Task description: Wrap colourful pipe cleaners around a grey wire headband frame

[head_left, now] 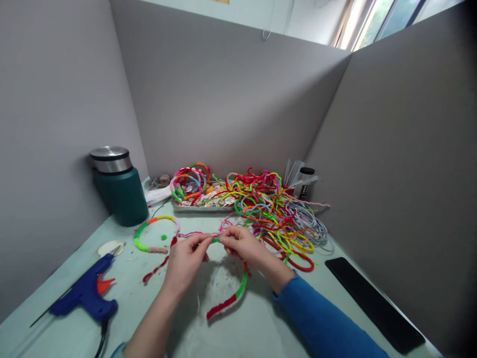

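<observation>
While both my hands meet just in front of the metal tray [201, 208], my left hand [185, 258] pinches the pink pipe cleaner [194, 233] between thumb and fingertips, and my right hand [242, 246] is closed on the top of the headband [233, 293], whose red and green arc curves toward me, away from the tray. I judge the fingers sit this close to hold the strand tight against the band. Left of the tray, nearer me, lies the glue gun [84, 293]; right of the tray sprawls the pile of pipe cleaners [268, 204], within reach

The left hand [184, 261] and forearm are bare; a bright blue sleeve [328, 323] reaches the right hand [244, 246] at the wrist.
</observation>
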`<action>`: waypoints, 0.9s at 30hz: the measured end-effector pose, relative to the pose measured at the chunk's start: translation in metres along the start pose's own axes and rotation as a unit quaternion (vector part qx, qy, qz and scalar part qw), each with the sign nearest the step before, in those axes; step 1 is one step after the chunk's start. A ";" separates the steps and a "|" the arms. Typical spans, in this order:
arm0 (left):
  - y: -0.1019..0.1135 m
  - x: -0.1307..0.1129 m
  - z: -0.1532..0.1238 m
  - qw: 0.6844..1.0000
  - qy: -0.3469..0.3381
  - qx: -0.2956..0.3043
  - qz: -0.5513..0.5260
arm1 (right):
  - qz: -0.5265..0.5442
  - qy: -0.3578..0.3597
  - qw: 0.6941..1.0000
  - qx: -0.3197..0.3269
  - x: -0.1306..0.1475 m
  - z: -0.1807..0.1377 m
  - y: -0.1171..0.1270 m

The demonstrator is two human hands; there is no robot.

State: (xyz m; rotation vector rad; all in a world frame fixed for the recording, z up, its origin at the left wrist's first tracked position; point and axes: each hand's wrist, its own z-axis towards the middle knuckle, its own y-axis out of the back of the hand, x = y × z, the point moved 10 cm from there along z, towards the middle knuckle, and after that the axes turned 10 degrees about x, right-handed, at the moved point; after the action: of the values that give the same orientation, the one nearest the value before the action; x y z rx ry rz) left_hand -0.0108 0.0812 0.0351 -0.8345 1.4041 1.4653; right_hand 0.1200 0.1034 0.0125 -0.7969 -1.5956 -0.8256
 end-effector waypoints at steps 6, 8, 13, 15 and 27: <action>-0.005 -0.009 -0.001 0.999 -0.041 0.017 0.023 | -0.002 0.004 1.000 -0.002 -0.001 0.001 0.004; -0.006 0.002 0.001 0.998 0.003 0.021 -0.062 | -0.001 0.016 1.000 0.008 0.001 0.001 0.002; -0.020 0.033 0.000 0.958 0.140 0.052 -0.246 | 0.006 0.042 0.999 0.033 0.006 -0.002 -0.004; -0.029 0.036 -0.002 0.950 0.162 0.091 -0.251 | 0.004 0.041 0.999 0.032 0.007 -0.003 -0.004; -0.026 0.033 0.001 0.969 0.123 0.086 -0.194 | 0.008 0.048 0.998 0.036 0.009 -0.003 -0.006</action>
State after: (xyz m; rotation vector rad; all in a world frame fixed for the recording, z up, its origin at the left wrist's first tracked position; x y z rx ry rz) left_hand 0.0020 0.0859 -0.0049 -1.1338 1.4243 0.9524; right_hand 0.1148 0.0987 0.0208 -0.7083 -1.5242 -0.7790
